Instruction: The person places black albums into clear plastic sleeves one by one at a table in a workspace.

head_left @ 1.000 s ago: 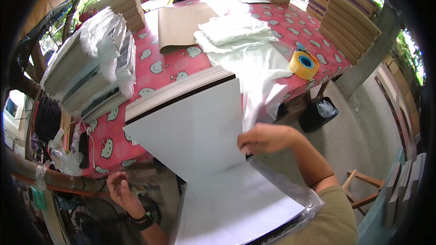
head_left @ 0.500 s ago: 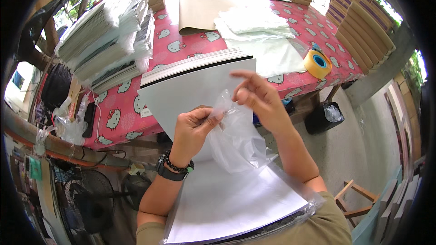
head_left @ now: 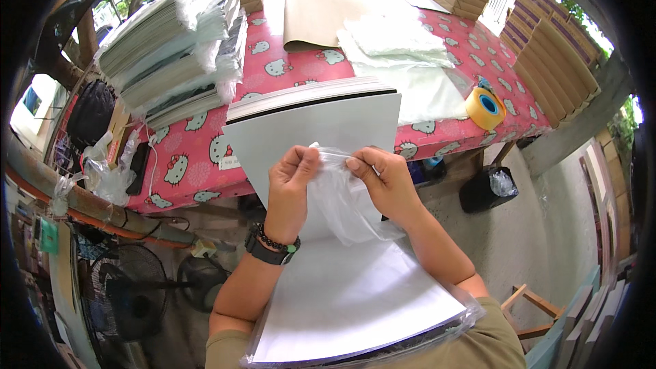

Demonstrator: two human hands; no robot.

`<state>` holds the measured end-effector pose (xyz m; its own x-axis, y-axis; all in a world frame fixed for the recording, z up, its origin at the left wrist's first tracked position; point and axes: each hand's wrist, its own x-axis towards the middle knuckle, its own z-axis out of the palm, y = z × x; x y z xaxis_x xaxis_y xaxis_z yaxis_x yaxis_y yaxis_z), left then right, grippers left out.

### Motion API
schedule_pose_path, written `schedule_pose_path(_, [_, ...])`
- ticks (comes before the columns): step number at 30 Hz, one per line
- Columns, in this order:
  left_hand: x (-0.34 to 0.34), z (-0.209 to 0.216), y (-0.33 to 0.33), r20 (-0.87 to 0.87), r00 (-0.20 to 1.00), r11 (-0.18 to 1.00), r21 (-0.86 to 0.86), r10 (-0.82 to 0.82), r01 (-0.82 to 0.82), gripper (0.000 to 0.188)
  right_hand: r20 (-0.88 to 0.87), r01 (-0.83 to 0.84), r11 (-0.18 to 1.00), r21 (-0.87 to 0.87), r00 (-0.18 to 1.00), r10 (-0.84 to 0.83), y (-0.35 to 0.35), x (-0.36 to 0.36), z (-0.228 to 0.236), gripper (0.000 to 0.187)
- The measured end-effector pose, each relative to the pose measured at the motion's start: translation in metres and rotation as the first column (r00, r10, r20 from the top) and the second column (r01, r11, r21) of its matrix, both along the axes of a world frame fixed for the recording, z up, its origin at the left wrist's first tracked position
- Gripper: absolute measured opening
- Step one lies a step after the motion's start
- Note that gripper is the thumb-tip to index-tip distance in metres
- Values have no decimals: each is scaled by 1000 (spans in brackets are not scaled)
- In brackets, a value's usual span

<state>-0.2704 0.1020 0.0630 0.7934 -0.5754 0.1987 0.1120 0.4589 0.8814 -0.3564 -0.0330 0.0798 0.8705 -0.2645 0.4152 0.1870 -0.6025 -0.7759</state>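
A thin clear plastic bag [head_left: 348,212] hangs between my two hands, its upper edge gathered. My left hand [head_left: 292,174] pinches one side of that edge; a dark watch and a beaded bracelet are on the wrist. On the other side, my right hand [head_left: 386,181] grips the edge between thumb and fingers. Below the bag, a stack of white sheets [head_left: 362,301] in clear plastic rests against my body. Just beyond my hands, a stack of grey-white boards [head_left: 321,119] leans out over the table's near edge.
The table [head_left: 280,68] has a pink patterned cover. Wrapped sheet stacks [head_left: 171,48] stand at left, folded plastic bags [head_left: 403,61] lie at centre right beside a yellow tape roll [head_left: 486,108]. A black bin [head_left: 486,188] stands on the floor, a fan [head_left: 130,287] at lower left.
My right hand has come down and in to take hold of the bag's edge, which is now stretched between both hands. The view has shifted slightly.
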Motion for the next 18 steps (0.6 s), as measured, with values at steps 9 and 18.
schedule_pose_path(9, [28,-20,50,14,821,777,333,-570,534,36,549,-530,-145,836,800,244,-21,-18,12,26])
schedule_pose_path(18, [-23,46,49,872,462,863,352,-161,-363,31,-159,-461,801,381,821,548,30,-5,48,21])
